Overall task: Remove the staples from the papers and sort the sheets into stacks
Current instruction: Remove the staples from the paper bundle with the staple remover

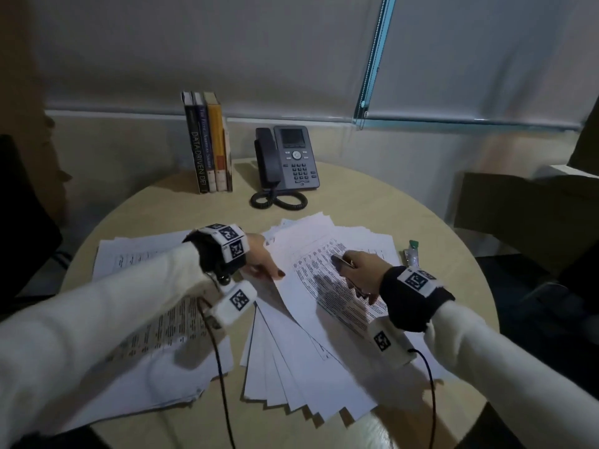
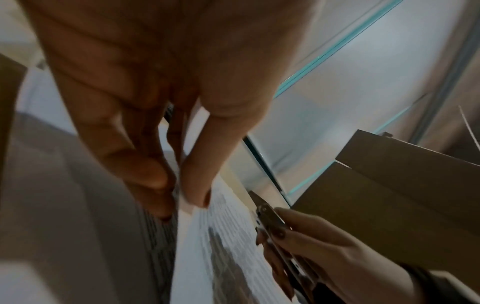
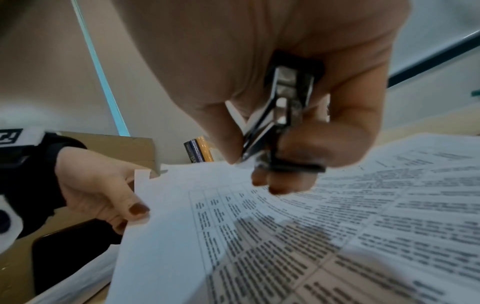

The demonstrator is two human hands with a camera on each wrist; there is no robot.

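A printed sheet (image 1: 327, 280) with a table of text lies on top of a fanned pile of white papers (image 1: 291, 361) in the middle of the round table (image 1: 372, 205). My left hand (image 1: 275, 273) pinches that sheet's left edge between thumb and fingers (image 2: 197, 191), and the same pinch shows in the right wrist view (image 3: 135, 211). My right hand (image 1: 353, 270) grips a metal staple remover (image 3: 280, 115) just above the sheet's upper part (image 3: 259, 236). The tool's tip (image 2: 267, 214) points toward the far end of the sheet. No staple shows.
A second stack of papers (image 1: 146, 319) lies under my left forearm. Upright books (image 1: 210, 144) and a desk phone (image 1: 288, 160) stand at the table's far edge. A small green-capped object (image 1: 412, 252) lies right of the papers. Cardboard boxes (image 1: 518, 205) sit beyond the table's right side.
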